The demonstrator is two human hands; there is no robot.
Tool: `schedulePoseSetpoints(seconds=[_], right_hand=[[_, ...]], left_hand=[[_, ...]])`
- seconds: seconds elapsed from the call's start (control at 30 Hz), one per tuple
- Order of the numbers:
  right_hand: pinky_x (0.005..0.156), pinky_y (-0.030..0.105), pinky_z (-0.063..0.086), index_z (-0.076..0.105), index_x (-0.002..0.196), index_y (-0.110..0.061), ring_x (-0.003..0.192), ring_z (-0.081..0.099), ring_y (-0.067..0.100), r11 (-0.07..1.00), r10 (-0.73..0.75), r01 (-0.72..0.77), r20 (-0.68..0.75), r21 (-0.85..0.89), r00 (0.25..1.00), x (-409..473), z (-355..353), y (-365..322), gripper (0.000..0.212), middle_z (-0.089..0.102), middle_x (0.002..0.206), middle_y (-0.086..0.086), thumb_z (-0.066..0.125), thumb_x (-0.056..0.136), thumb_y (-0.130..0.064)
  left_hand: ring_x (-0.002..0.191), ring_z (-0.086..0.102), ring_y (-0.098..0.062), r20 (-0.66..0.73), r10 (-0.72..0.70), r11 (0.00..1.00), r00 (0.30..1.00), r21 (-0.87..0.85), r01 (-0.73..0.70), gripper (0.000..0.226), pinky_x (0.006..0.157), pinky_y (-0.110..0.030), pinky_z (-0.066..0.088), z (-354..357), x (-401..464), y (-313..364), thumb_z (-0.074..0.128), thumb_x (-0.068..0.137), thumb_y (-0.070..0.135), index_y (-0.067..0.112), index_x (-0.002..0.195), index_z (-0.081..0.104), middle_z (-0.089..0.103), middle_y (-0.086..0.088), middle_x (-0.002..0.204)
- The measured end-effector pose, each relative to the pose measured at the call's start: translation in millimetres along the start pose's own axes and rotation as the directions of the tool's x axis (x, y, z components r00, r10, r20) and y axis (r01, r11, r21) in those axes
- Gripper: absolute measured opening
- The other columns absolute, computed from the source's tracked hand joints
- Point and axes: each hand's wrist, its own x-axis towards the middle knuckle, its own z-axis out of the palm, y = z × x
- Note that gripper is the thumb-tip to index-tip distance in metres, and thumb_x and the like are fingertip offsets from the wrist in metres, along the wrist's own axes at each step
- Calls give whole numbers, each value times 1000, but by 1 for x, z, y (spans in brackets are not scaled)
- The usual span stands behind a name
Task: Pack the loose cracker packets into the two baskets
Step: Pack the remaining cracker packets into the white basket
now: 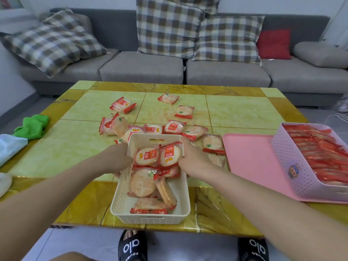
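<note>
the cream basket sits at the near edge of the table, partly filled with cracker packets. the left hand grips its left wall and the right hand grips its right wall, fingers curled over the rim, the two hands apart with the basket between them. the lilac basket stands at the right on a pink tray, packed tight with red-edged packets.

loose packets lie scattered just beyond the cream basket, with outliers further off, one to the far left and one at the far middle.

handling, as judged: packets are light, film-wrapped and slippery, contents brittle; pinch by the crimped red ends or lift flat, no squeezing. the basket is stiff perforated plastic, light, best held by both walls or the handle slot.

obstructions: the tray edge lies just beside packets at the right. a green cloth lies at the left edge, well apart from the work.
</note>
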Motion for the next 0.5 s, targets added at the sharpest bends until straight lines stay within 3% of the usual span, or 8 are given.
schedulePoseSetpoints(seconds=[0.1, 0.17, 0.23, 0.3, 0.4, 0.47, 0.5], right_hand=[[58, 33, 50, 30, 151, -23, 74, 66, 17, 1000, -3, 3, -52, 3, 999, -6, -16, 21, 55, 69, 109, 8, 46, 99, -21], [58, 32, 49, 39, 144, -25, 66, 65, 17, 1000, 1, 0, -146, 6, 989, -3, -28, 34, 43, 71, 98, 4, 43, 102, -32], [63, 35, 53, 43, 141, -23, 70, 66, 20, 1000, 27, -28, -261, -2, 965, 6, -39, 50, 40, 70, 94, 1, 44, 102, -32], [64, 34, 51, 44, 141, -16, 83, 65, 23, 991, 124, -132, -272, -11, 954, 19, -49, 68, 43, 68, 107, 4, 51, 100, -26], [53, 31, 52, 43, 140, -10, 81, 69, 31, 928, 369, -371, -61, -29, 927, 29, -57, 81, 46, 63, 110, 11, 46, 101, -34], [52, 40, 60, 34, 149, -10, 81, 72, 43, 855, 513, -519, 129, 9, 848, 34, -59, 79, 56, 56, 130, 23, 35, 104, -44], [57, 45, 62, 27, 153, -12, 91, 70, 49, 823, 552, -568, 197, 30, 810, 37, -58, 77, 60, 48, 143, 27, 31, 105, -48]], left_hand=[[84, 74, -22, 168, 31, 998, 985, -67, -20, 21, 63, -35, 64, 7, -9, 21, 48, 93, 5, 13, 110, 59, 68, -9, 105], [86, 74, -21, 249, 11, 999, 968, -45, 1, 17, 70, -38, 65, 9, -10, 32, 53, 97, 15, 16, 113, 57, 69, -6, 108], [91, 71, -23, 221, -28, 1000, 975, 15, 26, 40, 70, -37, 64, 6, 0, 38, 54, 100, 39, 14, 130, 44, 63, -8, 120], [100, 68, -29, 92, -25, 996, 995, 93, 16, 69, 79, -40, 60, 1, 19, 36, 46, 100, 53, 9, 151, 27, 57, -16, 134], [123, 56, -41, -164, 26, 981, 986, 196, 7, 71, 102, -46, 45, -5, 49, 20, 42, 101, 54, 16, 157, 21, 46, -27, 148], [140, 37, -47, -207, -42, 984, 977, 161, 76, 77, 111, -53, 35, -6, 67, 13, 45, 97, 61, 30, 160, 12, 26, -32, 157], [146, 26, -49, -190, -91, 986, 978, 119, 115, 84, 115, -57, 30, -6, 75, 9, 46, 94, 67, 36, 160, 4, 15, -32, 161]])
